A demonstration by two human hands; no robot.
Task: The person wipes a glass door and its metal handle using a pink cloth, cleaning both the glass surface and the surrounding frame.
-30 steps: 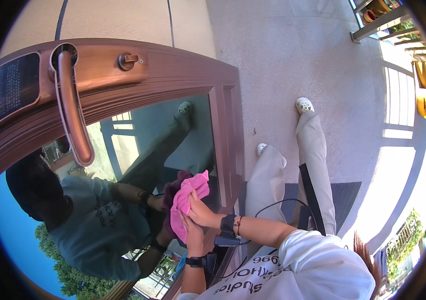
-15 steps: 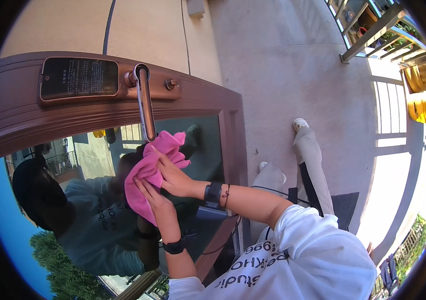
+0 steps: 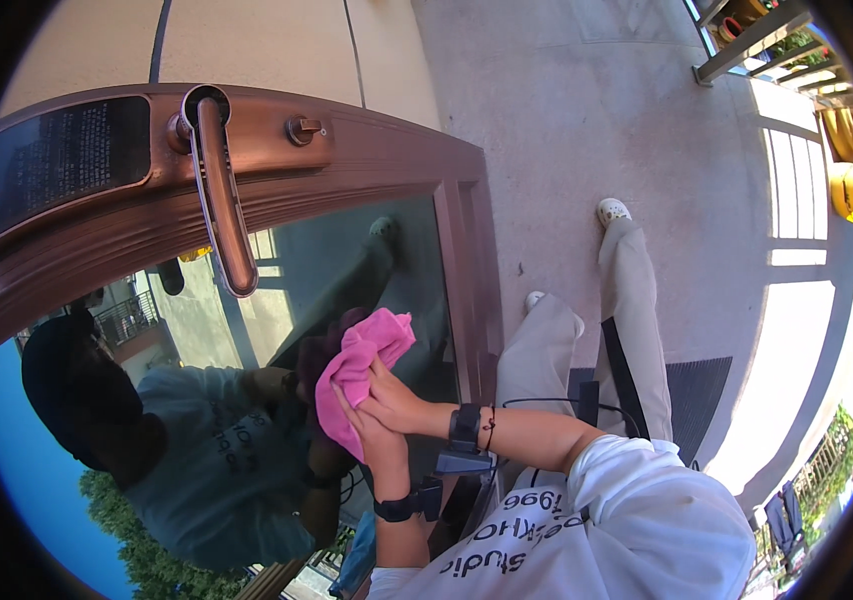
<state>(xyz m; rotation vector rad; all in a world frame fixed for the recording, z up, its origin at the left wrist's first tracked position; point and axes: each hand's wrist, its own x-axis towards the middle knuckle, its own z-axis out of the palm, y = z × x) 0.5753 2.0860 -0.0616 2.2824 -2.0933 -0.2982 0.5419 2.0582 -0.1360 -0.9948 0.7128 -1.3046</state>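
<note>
Cloth [image 3: 359, 372] lower on glass [image 3: 247, 400], under both hands [image 3: 387, 405].

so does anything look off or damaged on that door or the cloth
Nothing stands out. The crumpled pink cloth is pressed flat on the door's glass pane under the left hand and right hand. The long copper pull handle and brown frame look intact.

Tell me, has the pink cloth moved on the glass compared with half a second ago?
Yes. The pink cloth was up beside the lower end of the door handle; now it sits lower on the glass and to the handle's right, nearer the frame.
</note>
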